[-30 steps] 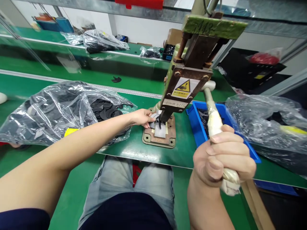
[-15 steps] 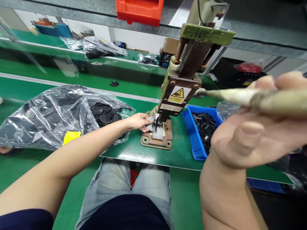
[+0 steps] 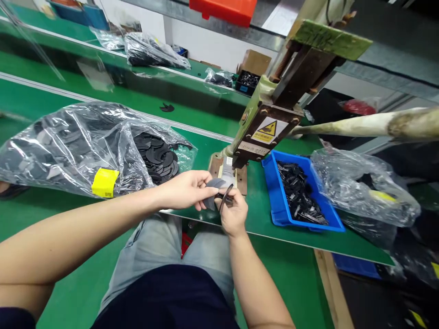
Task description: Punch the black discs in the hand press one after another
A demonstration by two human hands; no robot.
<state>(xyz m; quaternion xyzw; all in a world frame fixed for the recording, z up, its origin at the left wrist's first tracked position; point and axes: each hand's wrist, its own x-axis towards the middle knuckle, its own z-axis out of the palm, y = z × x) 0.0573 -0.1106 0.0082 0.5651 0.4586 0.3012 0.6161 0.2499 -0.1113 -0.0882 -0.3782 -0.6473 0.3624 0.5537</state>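
Observation:
My left hand is closed on dark grey crescent-shaped plates, which look stacked. Close against it, my right hand pinches a thin, curved black piece, seen nearly edge-on. Both hands meet in front of the lever press, whose base lies just behind them. The press lever sticks out to the right with no hand on it. Fingers partly hide the small parts, so I cannot tell whether the black piece is joined to a plate.
At the left lies a clear plastic bag full of similar crescent plates. A blue bin of small black parts stands right of the press, with another plastic bag beyond. A metal shelf with a red bin hangs above.
My right hand has left the press lever and come down beside my left. The left hand has drawn back from the press base with the plates. The view has shifted slightly.

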